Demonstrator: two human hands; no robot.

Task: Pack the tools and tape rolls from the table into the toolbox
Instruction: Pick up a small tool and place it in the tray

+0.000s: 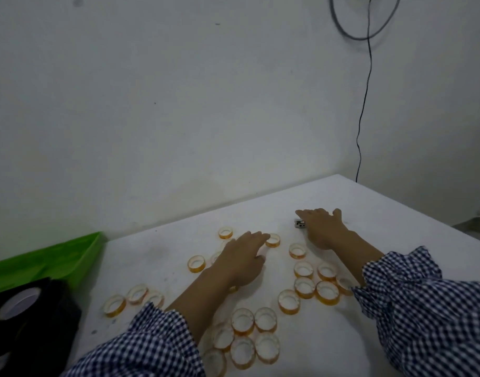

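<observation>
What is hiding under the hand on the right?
A small silvery metal thing pokes out from under the right hand on the white table. The rest of it is covered, so what it is cannot be told.

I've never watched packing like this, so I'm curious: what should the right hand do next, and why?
Probably curl the fingers of the right hand around the small metal tool: it lies on the table just under those straight fingers, not yet held, and must go into the toolbox at the left.
</observation>
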